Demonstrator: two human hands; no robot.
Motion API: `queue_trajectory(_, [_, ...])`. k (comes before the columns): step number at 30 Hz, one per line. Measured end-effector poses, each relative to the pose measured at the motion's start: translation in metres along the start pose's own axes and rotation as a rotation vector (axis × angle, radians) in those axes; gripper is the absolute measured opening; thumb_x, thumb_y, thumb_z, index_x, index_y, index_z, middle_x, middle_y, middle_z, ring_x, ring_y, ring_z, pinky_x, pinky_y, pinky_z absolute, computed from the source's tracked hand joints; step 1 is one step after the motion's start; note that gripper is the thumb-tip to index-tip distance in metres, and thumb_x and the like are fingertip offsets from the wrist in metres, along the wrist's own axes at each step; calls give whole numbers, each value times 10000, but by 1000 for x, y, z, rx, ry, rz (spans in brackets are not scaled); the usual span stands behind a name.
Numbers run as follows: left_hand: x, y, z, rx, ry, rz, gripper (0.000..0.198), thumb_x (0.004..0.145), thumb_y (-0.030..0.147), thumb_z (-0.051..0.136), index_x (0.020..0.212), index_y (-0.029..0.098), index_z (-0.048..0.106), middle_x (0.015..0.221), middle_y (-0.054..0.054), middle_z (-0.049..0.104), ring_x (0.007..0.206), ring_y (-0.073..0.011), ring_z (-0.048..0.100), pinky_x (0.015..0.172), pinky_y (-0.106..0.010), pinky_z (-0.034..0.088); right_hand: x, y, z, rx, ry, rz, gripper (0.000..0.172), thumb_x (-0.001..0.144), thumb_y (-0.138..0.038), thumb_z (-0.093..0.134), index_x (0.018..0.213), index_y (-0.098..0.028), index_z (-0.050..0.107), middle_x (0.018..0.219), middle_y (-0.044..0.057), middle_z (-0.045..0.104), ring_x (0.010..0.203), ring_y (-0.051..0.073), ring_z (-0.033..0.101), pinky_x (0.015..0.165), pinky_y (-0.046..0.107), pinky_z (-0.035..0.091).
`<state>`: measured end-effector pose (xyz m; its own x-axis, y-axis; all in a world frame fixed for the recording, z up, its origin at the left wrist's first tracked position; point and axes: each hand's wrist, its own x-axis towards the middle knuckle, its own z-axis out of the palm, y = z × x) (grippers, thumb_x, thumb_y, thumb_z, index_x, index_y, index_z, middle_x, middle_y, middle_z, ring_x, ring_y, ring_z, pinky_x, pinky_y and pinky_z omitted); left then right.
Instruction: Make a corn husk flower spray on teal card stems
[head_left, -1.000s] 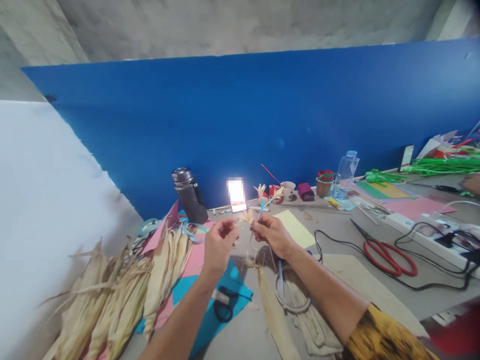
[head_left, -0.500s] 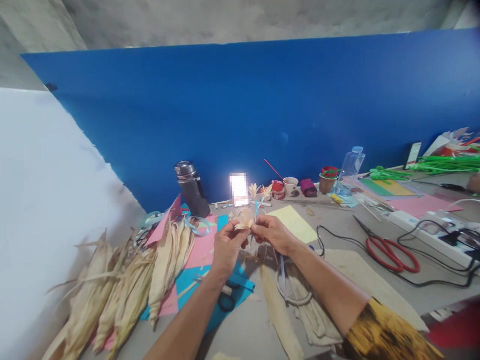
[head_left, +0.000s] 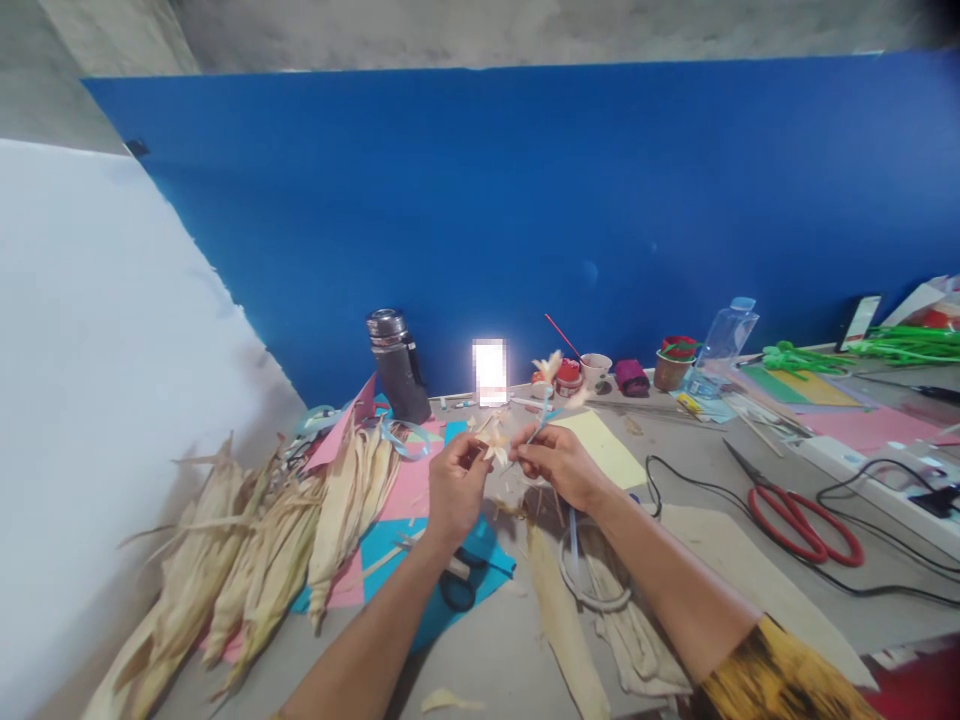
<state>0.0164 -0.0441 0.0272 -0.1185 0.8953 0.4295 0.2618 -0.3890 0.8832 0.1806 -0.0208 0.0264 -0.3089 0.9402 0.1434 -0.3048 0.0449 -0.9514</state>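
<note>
In the head view, the fingers (head_left: 475, 447) of the left hand (head_left: 454, 495) are pinched together at the left edge of a pale flower (head_left: 496, 452), which is held above the desk (head_left: 510, 645) between the two hands. A thin blue stem (head_left: 543, 415) is grasped between the thumb and bent fingers of the right hand (head_left: 564, 466), with only a narrow gap left between the fingertips.

Both forearms are stretched forward from the lower edge and angled inward, so that the hands are brought near each other, fingertips facing, without touching. The right arm is partly covered by a yellow and black sleeve (head_left: 780, 672).

The blue stem is pointed upward and away, its long axis tilted slightly to the right, and is topped by a blurred pale bloom (head_left: 549, 368). The facing of the flower between the hands cannot be told clearly. Below the left forearm, dark-handled scissors (head_left: 459, 592) are laid on blue paper (head_left: 381, 575); dried husks (head_left: 262, 570) are heaped farther left, and a single husk strip (head_left: 564, 625) is laid below the right hand.
</note>
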Motion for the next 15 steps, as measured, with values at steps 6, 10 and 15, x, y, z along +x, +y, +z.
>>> queue_trajectory(6, [-1,0,0,51,-11,64,83,764,226,572,692,195,599,656,19,565,605,-126,530,593,-230,430,-6,-5,2,-229,-51,-87,296,747,-436,715,769,-150,642,592,-22,521,504,83,407,487,229,305])
queue_trajectory(10, [-2,-5,1,80,-5,99,60,774,208,568,739,188,614,683,16,577,607,-121,534,594,-226,437,-9,-8,5,-438,8,-138,274,807,-428,644,784,-154,638,644,-6,546,543,97,425,505,232,311])
queue_trajectory(15, [-2,-11,1,170,-9,216,97,831,229,558,770,187,621,780,-10,610,671,-127,546,628,-232,437,-14,-9,13,-615,116,-140,198,838,-370,571,792,-181,607,595,-38,492,532,97,417,511,228,312])
